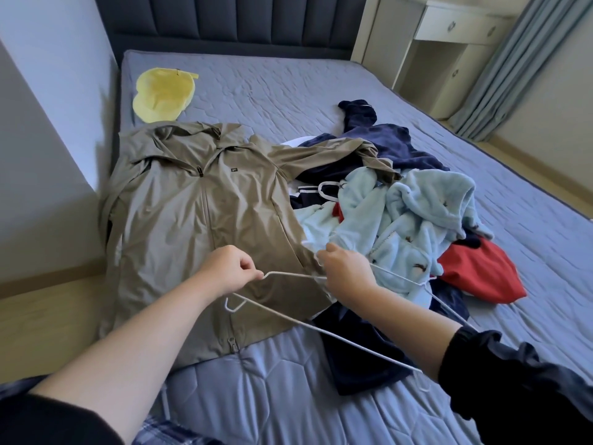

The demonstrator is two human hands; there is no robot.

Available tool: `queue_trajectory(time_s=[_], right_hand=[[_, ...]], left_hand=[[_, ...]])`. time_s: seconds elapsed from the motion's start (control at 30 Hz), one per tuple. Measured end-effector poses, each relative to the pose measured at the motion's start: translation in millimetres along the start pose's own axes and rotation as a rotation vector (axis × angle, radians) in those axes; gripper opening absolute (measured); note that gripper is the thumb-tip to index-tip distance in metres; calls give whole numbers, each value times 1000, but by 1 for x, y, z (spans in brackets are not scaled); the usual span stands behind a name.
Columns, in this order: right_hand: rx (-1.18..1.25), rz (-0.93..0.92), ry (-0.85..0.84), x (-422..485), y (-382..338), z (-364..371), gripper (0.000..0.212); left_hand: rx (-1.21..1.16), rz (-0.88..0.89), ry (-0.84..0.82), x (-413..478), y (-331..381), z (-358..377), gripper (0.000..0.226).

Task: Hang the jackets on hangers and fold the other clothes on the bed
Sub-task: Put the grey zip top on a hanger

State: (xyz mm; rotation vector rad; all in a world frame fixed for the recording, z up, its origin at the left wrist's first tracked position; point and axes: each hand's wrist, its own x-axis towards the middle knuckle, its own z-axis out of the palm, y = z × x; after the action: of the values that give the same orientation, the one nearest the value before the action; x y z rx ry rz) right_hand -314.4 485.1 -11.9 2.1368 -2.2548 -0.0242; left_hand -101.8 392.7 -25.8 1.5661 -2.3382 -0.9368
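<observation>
While the khaki jacket (pixel 192 213) lies flat on the bed (pixel 288 85), collar toward the headboard (pixel 224 20), the left hand (pixel 224 271) pinches the end of a white wire hanger (pixel 295 274) and the right hand (pixel 346 274) grips its middle, long axis left-to-right.

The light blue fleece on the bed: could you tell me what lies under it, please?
Navy clothes and a red garment stick out from beneath the light blue fleece; whatever else lies under it is covered.
</observation>
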Motion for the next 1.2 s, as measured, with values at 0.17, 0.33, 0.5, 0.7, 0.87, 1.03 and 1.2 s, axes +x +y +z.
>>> queue_trajectory(time_s=[0.17, 0.33, 0.5, 0.7, 0.87, 1.03, 1.2], right_hand=[[4, -12, -3, 0, -3, 0, 10], [200, 258, 202, 21, 28, -22, 16], [193, 254, 289, 26, 27, -26, 15], [116, 359, 280, 27, 46, -35, 26], [29, 381, 194, 22, 46, -33, 32], [-153, 319, 233, 17, 41, -38, 59], [-171, 318, 341, 26, 57, -49, 58]], left_hand=[[103, 171, -53, 0, 32, 2, 29], [77, 130, -63, 1, 22, -2, 32], [108, 80, -91, 1, 17, 1, 39], [-14, -8, -80, -2, -6, 2, 27], [-98, -30, -12, -2, -10, -12, 21], [-244, -67, 66, -3, -12, -27, 22], [-472, -197, 181, -3, -8, -28, 27]])
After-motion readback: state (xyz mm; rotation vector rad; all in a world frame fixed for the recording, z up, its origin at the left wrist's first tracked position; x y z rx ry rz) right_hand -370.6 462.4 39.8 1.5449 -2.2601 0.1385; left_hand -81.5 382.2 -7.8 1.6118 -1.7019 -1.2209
